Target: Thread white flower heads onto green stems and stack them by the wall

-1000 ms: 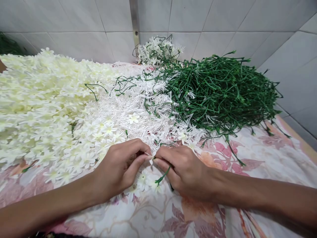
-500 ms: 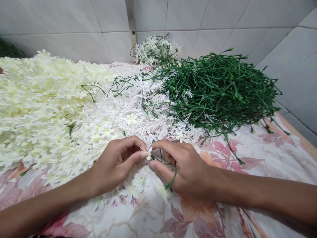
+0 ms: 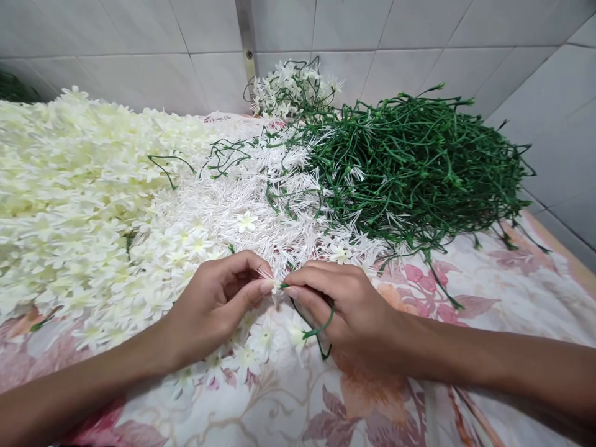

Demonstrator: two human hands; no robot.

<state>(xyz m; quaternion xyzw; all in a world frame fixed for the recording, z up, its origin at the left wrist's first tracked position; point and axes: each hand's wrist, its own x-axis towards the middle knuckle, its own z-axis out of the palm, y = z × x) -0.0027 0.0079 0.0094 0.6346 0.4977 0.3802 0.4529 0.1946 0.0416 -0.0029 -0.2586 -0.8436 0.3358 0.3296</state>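
Between thumb and forefinger, my left hand pinches a small white artificial flower with thin white stamens poking out. My right hand is closed on a green plastic stem, its tip against the flower's base. That stem loops below my right fingers, and another white flower hangs at an end of it. Just beyond my hands spreads a heap of white stamens. Loose cream-white flower heads are piled to the left, and several lie under my left hand.
A large tangle of green stems stands at the right. Against the tiled wall at the back sits a bunch of white flowers on stems. A floral cloth covers the surface, and a metal strip runs up the wall.
My right fingertips have closed in on the flower's base, bringing the stem tip against it. The hanging stem loop and its flower have shifted. My left hand keeps its pinch.
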